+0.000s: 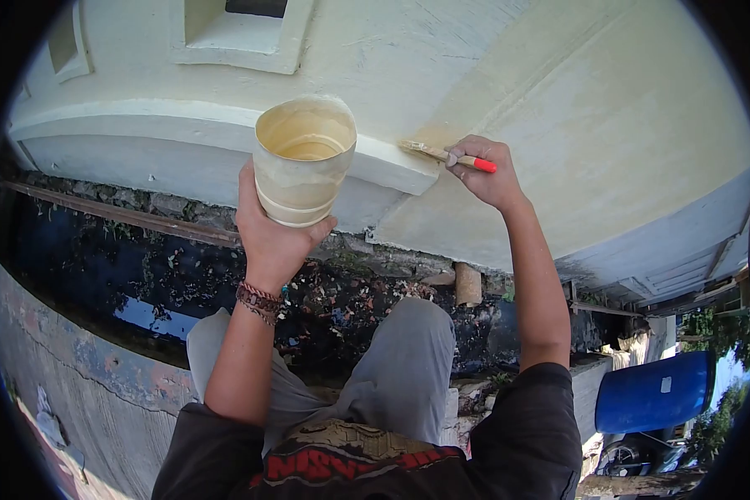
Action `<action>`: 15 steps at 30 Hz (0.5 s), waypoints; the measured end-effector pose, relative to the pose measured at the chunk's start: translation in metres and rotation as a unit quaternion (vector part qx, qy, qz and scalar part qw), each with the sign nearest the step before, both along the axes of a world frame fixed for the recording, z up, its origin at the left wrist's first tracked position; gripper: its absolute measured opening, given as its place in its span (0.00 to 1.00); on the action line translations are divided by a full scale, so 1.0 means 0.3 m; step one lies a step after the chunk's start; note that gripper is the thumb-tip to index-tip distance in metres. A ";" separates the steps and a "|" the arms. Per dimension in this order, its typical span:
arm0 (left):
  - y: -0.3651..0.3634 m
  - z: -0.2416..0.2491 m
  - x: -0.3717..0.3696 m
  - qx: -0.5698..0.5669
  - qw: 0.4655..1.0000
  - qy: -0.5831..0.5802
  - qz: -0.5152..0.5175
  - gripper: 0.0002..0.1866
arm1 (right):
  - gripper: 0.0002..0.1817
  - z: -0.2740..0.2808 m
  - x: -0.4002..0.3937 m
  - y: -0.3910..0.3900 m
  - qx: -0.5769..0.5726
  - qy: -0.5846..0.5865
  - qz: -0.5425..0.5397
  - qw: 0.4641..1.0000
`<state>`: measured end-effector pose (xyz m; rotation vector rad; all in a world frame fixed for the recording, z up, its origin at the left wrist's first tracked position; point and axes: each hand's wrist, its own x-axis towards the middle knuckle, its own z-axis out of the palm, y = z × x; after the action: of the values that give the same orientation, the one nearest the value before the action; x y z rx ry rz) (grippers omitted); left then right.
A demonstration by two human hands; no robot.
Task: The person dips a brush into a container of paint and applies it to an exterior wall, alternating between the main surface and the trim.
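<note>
My left hand [271, 233] is wrapped round the lower part of a cream plastic container [302, 179], holding it upright with its open mouth facing me and some pale liquid at the bottom. In my right hand [485, 171] is a paintbrush [475, 162] with a red-tipped handle, pinched between thumb and fingers. The brush's bristles point left and touch the wall at the end of a raised white ledge [392, 164]. Around the bristles the cream wall [592, 125] looks darker and damp.
Below the wall runs a dark ditch [83, 250] with litter and a long board [125, 215] along it. A concrete edge [75, 358] lies at the lower left. A blue barrel [654, 392] and a parked motorcycle [625, 457] are at the lower right. Wall openings [242, 29] show above.
</note>
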<state>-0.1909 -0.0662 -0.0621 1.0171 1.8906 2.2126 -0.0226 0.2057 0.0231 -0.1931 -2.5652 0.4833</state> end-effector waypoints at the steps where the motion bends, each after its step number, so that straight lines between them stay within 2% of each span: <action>1: -0.001 -0.003 -0.004 0.000 1.000 -0.001 0.003 0.51 | 0.08 0.005 0.003 0.001 0.000 -0.001 0.003 1.000; 3: 0.000 -0.008 -0.005 0.012 1.000 -0.005 -0.007 0.51 | 0.09 0.028 0.024 -0.019 0.022 -0.020 -0.035 0.999; 7: 0.001 -0.012 -0.007 0.001 1.000 0.007 0.004 0.51 | 0.08 0.104 -0.015 -0.087 0.018 0.018 -0.040 0.999; 10: 0.004 -0.005 0.002 0.021 1.000 -0.013 -0.015 0.51 | 0.08 0.097 -0.040 -0.057 -0.011 -0.028 -0.011 0.999; 12: 0.003 0.000 0.006 0.014 1.000 -0.005 -0.015 0.51 | 0.08 0.059 -0.054 -0.018 -0.047 -0.069 -0.061 0.995; 15: 0.000 -0.005 0.010 0.000 1.000 0.006 -0.007 0.52 | 0.07 0.102 -0.028 -0.005 -0.053 -0.060 -0.099 0.992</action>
<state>-0.1879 -0.0663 -0.0636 1.0425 1.8813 2.2034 -0.0311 0.2043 0.0538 -0.5234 -2.6018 0.5456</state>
